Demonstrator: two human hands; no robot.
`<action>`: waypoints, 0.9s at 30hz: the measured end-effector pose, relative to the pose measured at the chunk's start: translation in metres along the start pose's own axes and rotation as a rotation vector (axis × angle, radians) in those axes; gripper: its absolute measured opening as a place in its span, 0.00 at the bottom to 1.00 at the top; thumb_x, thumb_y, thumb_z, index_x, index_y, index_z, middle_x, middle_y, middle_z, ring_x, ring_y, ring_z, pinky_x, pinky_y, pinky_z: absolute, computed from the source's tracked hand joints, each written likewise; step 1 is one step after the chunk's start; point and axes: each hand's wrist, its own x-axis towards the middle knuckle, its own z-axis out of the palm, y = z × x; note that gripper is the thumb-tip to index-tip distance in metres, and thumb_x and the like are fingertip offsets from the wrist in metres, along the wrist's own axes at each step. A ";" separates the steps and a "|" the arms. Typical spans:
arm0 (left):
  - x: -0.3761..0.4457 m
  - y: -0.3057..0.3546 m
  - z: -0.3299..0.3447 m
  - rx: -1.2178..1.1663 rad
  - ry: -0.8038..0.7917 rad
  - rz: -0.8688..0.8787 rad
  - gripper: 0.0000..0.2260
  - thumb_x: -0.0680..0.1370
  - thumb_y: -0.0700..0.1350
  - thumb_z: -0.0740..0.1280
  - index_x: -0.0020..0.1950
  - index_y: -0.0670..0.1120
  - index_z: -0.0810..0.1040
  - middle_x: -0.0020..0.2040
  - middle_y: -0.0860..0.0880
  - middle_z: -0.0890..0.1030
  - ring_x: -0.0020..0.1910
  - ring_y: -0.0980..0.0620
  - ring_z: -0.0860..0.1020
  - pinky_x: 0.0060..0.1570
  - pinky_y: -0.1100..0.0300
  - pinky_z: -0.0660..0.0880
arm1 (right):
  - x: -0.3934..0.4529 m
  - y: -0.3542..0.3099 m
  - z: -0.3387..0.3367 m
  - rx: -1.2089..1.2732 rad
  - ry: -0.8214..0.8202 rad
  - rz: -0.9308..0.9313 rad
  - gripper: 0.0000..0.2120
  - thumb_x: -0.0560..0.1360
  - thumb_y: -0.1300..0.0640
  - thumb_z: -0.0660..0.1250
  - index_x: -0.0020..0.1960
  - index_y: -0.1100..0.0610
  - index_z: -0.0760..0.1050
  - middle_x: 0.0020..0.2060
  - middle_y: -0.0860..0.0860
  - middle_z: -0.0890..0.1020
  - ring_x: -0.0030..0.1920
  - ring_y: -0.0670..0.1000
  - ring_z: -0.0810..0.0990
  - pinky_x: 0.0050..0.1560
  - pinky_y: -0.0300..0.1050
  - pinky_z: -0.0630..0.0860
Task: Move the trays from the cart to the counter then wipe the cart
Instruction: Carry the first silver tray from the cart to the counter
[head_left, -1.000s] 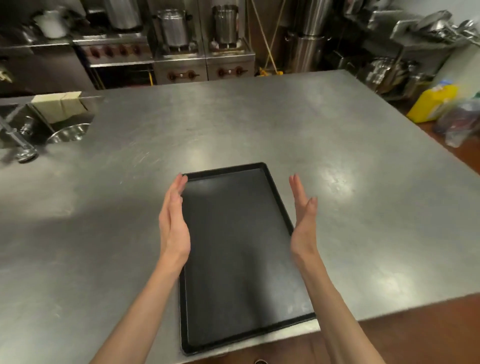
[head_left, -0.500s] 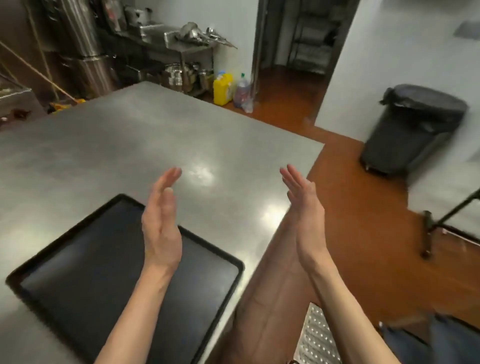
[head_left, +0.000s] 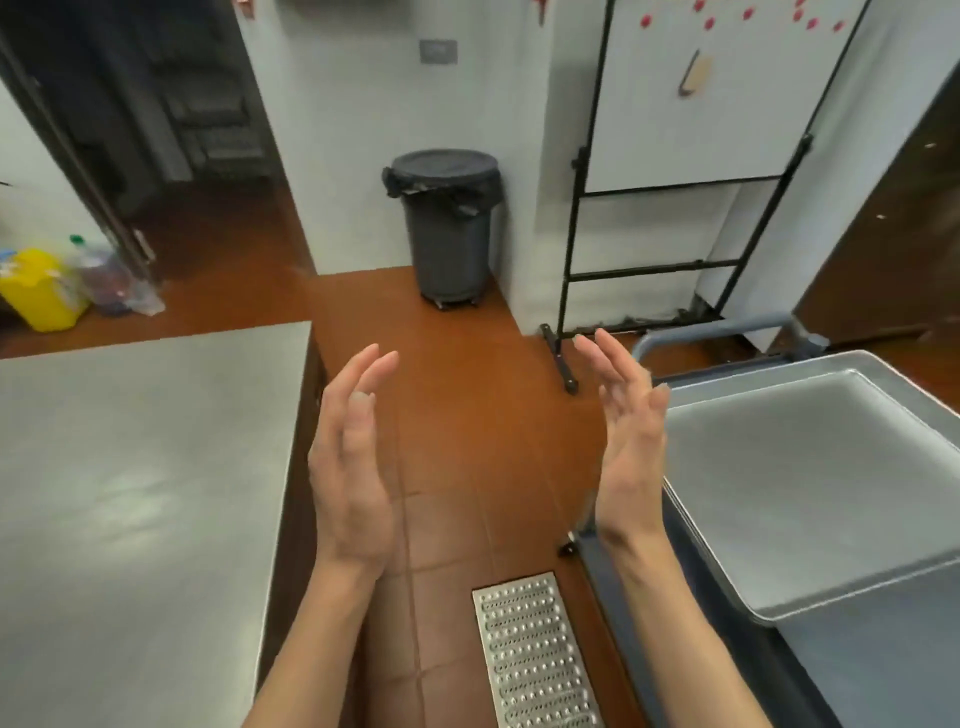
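Floor drain grate (head_left: 535, 654) nearest, low between forearms. Both hands raised over bare tile floor (head_left: 457, 395), palms facing, fingers straight and spread, holding nothing: left hand (head_left: 350, 467), right hand (head_left: 626, 452). Counter (head_left: 140, 467) edge just left of left hand. Silver tray (head_left: 810, 483) on cart (head_left: 852, 670) just right of right hand, rim near wrist. Beyond fingertips, open floor, then bin (head_left: 447, 228) at wall.

2 bare forearms in view, no sleeves anywhere up to the frame edge. Left hand (head_left: 349, 480) wears no glove, ring or watch. Right hand (head_left: 629, 467) is the same: nothing below the fingers (head_left: 605, 364), wrist uncovered, nails short and plain.
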 end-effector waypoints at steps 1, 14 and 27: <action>0.004 -0.003 0.027 -0.013 -0.045 -0.003 0.18 0.88 0.55 0.51 0.74 0.59 0.73 0.72 0.55 0.78 0.75 0.51 0.73 0.77 0.46 0.67 | 0.009 0.003 -0.019 -0.006 0.050 0.009 0.33 0.84 0.36 0.40 0.77 0.52 0.67 0.71 0.46 0.77 0.76 0.46 0.69 0.79 0.49 0.58; 0.020 -0.057 0.284 -0.217 -0.531 -0.101 0.20 0.87 0.52 0.51 0.74 0.49 0.74 0.68 0.54 0.81 0.73 0.52 0.76 0.77 0.43 0.67 | 0.063 0.048 -0.213 -0.152 0.598 0.115 0.25 0.84 0.36 0.44 0.71 0.39 0.72 0.71 0.37 0.76 0.75 0.39 0.68 0.79 0.48 0.58; 0.112 -0.162 0.429 -0.321 -0.932 -0.187 0.18 0.87 0.54 0.55 0.70 0.49 0.78 0.68 0.54 0.81 0.71 0.57 0.76 0.73 0.62 0.70 | 0.121 0.118 -0.236 -0.339 1.084 0.135 0.22 0.81 0.33 0.47 0.69 0.33 0.72 0.71 0.41 0.77 0.75 0.43 0.70 0.80 0.54 0.60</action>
